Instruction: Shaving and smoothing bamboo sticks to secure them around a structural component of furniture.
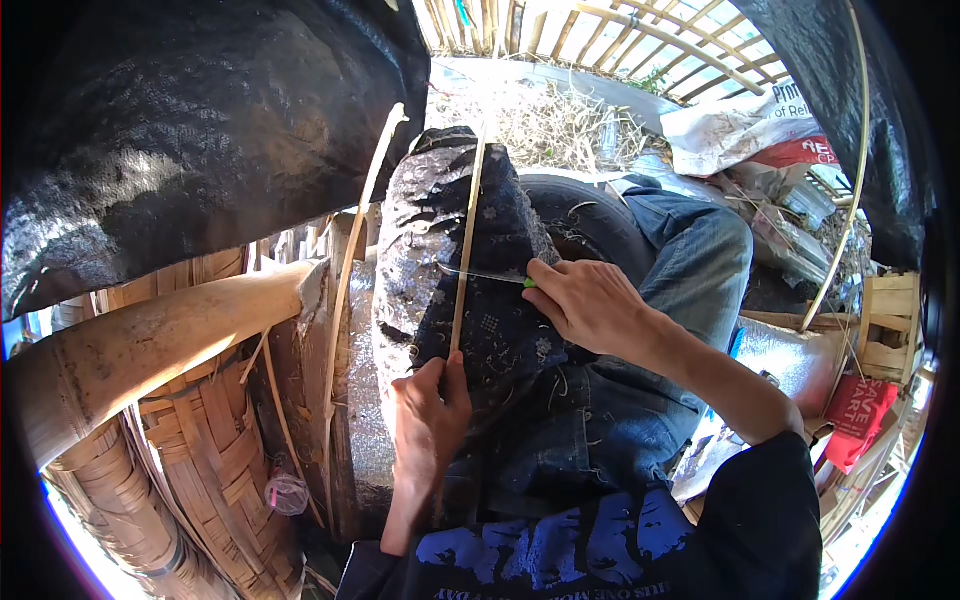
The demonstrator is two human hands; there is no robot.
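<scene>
Pinching the strip (467, 235) betw. thumb & fingers, the L hand (430, 405) sits just below ctr. of frame. I see the strip, thin & pale, running from there to upper ctr., over a dark patterned cloth (510, 320). R hand (590, 300), right of ctr., is closed round the green handle of a knife (500, 277); its blade points left & crosses the strip abt. mid-frame. From my feed I can't tell if the edge bites in. Jeans (705, 250) show right of the cloth, w/ a dark, tyre-like ring (600, 215) betw. Another stick (350, 270) slants along the cloth's left side. Upper L: black tarp (200, 130). Mid-L: thick pole (180, 340) above weave (195, 450). Top ctr.: straw (560, 120). Upper R: white-&-red sack (740, 130). Lower R: red bag (858, 415).
</scene>
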